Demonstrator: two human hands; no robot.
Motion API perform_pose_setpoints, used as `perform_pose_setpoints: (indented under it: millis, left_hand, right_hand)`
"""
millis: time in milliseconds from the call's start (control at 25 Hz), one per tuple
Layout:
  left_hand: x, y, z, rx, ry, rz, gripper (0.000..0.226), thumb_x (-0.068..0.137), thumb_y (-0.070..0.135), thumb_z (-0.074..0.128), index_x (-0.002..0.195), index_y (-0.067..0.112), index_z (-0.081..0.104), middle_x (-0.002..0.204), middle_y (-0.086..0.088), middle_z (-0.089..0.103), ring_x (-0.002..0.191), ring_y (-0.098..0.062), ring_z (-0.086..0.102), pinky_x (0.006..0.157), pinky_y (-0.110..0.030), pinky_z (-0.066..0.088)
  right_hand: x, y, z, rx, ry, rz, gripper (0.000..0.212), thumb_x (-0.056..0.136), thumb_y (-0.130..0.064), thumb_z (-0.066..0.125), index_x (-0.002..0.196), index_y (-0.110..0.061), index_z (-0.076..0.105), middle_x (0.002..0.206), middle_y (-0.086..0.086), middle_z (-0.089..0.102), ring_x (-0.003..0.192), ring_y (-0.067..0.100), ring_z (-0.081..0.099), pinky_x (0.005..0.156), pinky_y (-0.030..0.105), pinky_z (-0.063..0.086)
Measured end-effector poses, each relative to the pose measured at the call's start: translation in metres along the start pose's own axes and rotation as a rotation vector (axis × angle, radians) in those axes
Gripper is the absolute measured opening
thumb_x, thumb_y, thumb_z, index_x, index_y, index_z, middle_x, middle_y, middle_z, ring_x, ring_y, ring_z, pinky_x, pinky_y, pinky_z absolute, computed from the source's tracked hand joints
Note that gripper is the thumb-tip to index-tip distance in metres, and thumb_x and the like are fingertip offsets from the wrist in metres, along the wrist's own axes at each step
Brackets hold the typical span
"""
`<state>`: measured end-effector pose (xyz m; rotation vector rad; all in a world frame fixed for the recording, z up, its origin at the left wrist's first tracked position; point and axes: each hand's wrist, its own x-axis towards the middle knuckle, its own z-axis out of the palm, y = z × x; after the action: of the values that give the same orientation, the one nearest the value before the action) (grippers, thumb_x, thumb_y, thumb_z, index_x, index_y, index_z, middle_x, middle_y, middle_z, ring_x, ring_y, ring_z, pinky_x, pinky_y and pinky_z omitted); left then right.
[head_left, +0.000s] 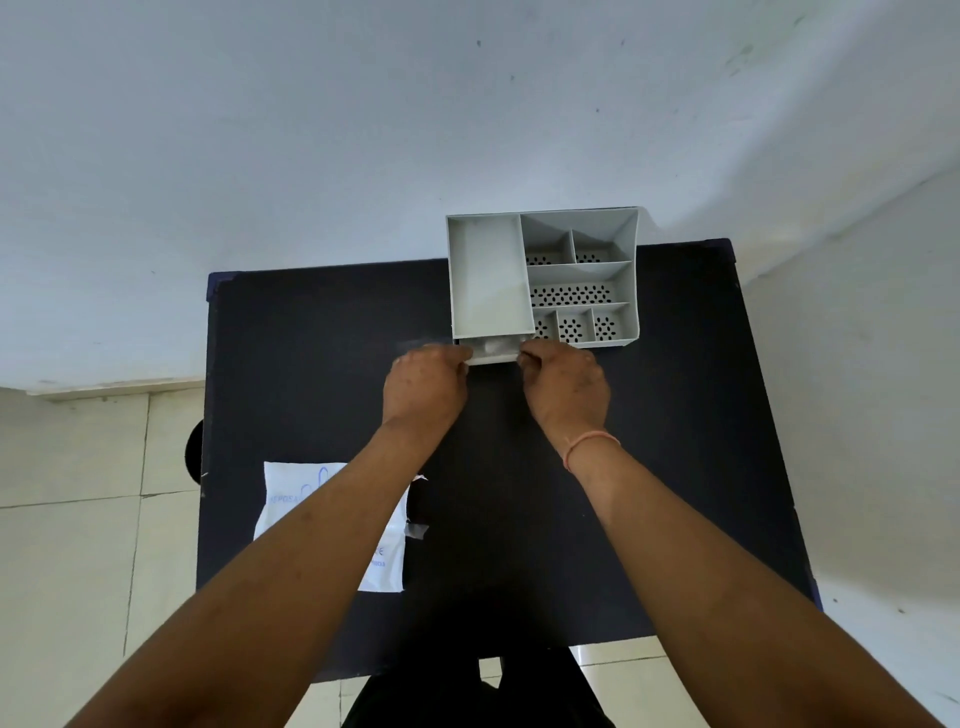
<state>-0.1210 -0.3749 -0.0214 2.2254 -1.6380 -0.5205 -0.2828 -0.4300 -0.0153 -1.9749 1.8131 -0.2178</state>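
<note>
Two hands: my left hand (423, 382) & right hand (566, 387) are pinching drawer (493, 353) ends, 6 o'clock of organizer (488, 275); drawer sitting partly out, travel remaining.

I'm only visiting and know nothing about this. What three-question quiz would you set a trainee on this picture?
1. True or false: the left hand and right hand both hold the small drawer at the base of the grey organizer.
2. Which wrist wears the pink band? A) left B) right
3. Fill in: the white packet lies on the black ____.
Key: 1 true; 2 B; 3 table.
</note>
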Motion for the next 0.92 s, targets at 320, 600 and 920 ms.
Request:
perform_pose_setpoints:
  millis: [320,600,920]
  left_hand:
    - [0.01,0.0,-0.011,-0.619,-0.042,-0.536,0.017,0.088,0.004,0.072,0.086,0.019,0.078,0.083,0.001,0.081,0.076,-0.015,0.081,0.082,-0.043,0.069]
    - [-0.013,-0.026,-0.02,-0.478,-0.114,-0.412,0.017,0.095,0.01,0.069,0.104,0.024,0.074,0.107,0.004,0.077,0.098,-0.016,0.072,0.086,-0.029,0.055]
    - [-0.116,-0.126,-0.034,-0.246,-0.082,-0.699,0.038,0.088,0.024,0.082,0.123,0.019,0.069,0.101,-0.001,0.074,0.098,-0.027,0.073,0.084,-0.034,0.05]
  right_hand:
    - [0.018,-0.009,0.01,0.681,-0.089,0.459,0.023,0.09,-0.006,0.063,0.085,-0.026,0.074,0.103,0.001,0.077,0.097,0.02,0.075,0.094,0.041,0.063]
    - [-0.011,-0.003,0.009,0.75,-0.29,0.285,0.031,0.096,0.003,0.056,0.113,-0.019,0.07,0.122,0.002,0.07,0.113,0.021,0.071,0.086,0.028,0.064]
    - [-0.071,-0.066,0.079,-0.14,-0.598,-0.41,0.04,0.096,-0.032,0.062,0.132,-0.016,0.065,0.131,0.01,0.069,0.123,0.032,0.062,0.104,0.043,0.052]
